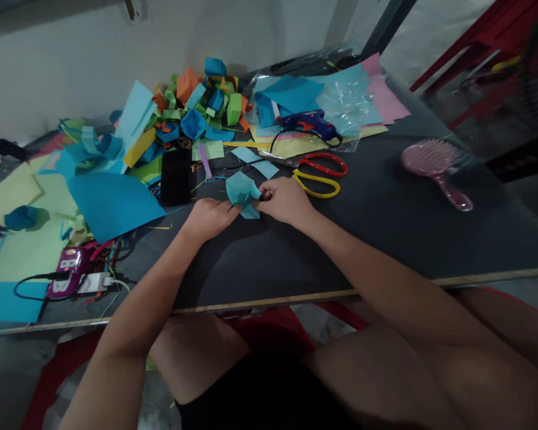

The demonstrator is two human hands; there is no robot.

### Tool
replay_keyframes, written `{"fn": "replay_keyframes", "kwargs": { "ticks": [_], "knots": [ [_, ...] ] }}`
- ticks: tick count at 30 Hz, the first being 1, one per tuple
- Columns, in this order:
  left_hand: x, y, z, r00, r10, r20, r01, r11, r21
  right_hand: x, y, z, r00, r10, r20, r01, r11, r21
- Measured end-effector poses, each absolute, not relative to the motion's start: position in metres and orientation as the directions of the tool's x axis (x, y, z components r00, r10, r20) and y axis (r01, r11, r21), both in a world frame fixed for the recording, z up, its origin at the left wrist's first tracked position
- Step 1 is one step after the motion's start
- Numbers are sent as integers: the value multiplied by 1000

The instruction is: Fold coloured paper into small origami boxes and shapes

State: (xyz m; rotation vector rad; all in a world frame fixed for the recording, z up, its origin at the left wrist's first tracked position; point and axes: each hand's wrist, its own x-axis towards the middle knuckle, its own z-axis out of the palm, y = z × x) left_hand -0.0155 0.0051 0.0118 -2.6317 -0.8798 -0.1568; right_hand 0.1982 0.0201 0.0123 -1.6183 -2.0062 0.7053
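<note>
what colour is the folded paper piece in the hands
Teal blue. The folded paper piece is pinched between the left hand and right hand, clearest in the head view.

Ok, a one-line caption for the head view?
A teal paper piece pinched between left hand and right hand over a dark table, scissors just beyond.

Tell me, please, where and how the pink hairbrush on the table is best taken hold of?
Grip the pink hairbrush by its slim handle, coming from the near right side: the handle points that way, while the broad head seems to lie bristles up and offers a poor hold.
</note>
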Motion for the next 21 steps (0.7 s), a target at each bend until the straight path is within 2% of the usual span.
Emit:
{"fn": "replay_keyframes", "kwargs": {
  "ticks": [6, 17, 21],
  "knots": [
    [-16, 6, 12, 811, 557, 182, 585, -764, -271, 197, 20, 12, -170, 985, 19, 764, 144, -629],
    [1, -19, 35, 642, 762, -90, 742, -646, -176, 196, 22, 15, -158, 987, -33, 776, 103, -622],
    [9, -26, 34, 589, 801, -104, 782, -598, -179, 196, 24, 14, -157, 987, -41, 775, 97, -624]
  ]
}}
